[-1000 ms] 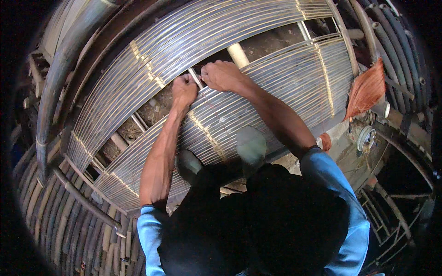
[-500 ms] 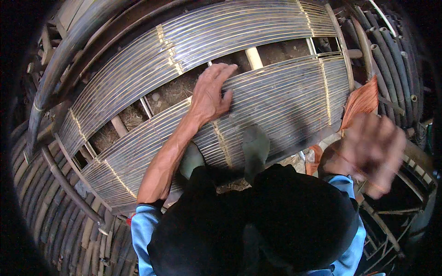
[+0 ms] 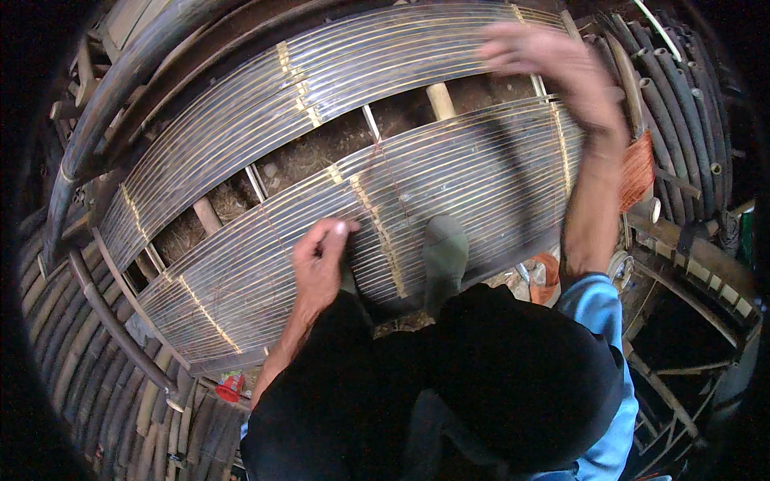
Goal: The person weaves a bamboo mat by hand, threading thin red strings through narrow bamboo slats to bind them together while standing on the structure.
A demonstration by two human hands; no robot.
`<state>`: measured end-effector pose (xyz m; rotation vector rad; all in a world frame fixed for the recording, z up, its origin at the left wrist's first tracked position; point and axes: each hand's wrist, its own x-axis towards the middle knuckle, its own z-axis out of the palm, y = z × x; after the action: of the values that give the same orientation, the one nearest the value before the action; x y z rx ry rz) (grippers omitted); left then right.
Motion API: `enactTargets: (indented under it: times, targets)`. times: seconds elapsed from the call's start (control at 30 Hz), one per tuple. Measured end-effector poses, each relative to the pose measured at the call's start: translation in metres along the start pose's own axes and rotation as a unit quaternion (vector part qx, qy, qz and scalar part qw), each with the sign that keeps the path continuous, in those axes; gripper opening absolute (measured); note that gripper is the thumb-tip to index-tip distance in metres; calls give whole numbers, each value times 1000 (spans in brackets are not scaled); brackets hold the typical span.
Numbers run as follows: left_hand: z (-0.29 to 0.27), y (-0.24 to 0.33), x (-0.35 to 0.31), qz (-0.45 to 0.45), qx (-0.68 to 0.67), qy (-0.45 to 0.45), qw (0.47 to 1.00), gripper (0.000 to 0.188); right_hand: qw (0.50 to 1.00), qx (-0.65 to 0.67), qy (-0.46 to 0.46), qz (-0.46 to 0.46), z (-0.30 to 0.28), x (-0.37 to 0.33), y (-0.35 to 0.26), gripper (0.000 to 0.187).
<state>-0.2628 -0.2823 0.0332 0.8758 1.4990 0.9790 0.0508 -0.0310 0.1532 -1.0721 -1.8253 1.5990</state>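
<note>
Below me lies a slatted panel of thin dark strips with pale edges, a near section (image 3: 481, 184) and a far section (image 3: 385, 52), with a gap between them. My left hand (image 3: 319, 252) is over the near section, left of my feet, its thumb and fingertips pinched together; what they hold, if anything, is too small to make out. My right hand (image 3: 537, 60) reaches over the right end of the far section, smeared by motion. Fine reddish strands (image 3: 395, 172) cross the near slats. A bundle of orange-brown twine (image 3: 636, 172) hangs beside my right forearm.
My green-grey covered foot (image 3: 446, 248) rests on the near section. Dark bamboo poles (image 3: 670, 104) are stacked at the right, more poles (image 3: 80, 377) at the lower left. A thick curved pole (image 3: 104, 112) runs along the far left. A red object (image 3: 230, 387) sits beyond the near-left edge.
My left hand has drawn back toward me from the gap and its fingers have closed. The right hand has swung from the lower right up and away over the far section.
</note>
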Motion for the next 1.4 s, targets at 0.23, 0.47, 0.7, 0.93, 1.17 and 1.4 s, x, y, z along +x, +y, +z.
enactTargets:
  times: [0.23,0.47,0.7,0.93,1.17,1.4]
  targets:
    - [-54,-5,-41,-149,-51,129,979,13,945,-231,-178,151,139,85,170,50]
    - [-41,-11,-47,-277,-40,-109,954,24,942,-200,-181,202,145,82,175,48]
    - [-61,8,-67,-299,-10,-102,949,42,925,-349,48,-145,190,23,137,40]
    - [-67,27,-75,-266,-3,-80,961,43,935,-245,-179,-185,227,-16,122,40]
    - [-70,30,-75,-274,-19,-66,959,35,959,-198,-68,-193,236,-45,128,44]
    - [-183,-36,-112,-324,118,214,914,37,953,-254,135,-96,148,-36,157,40]
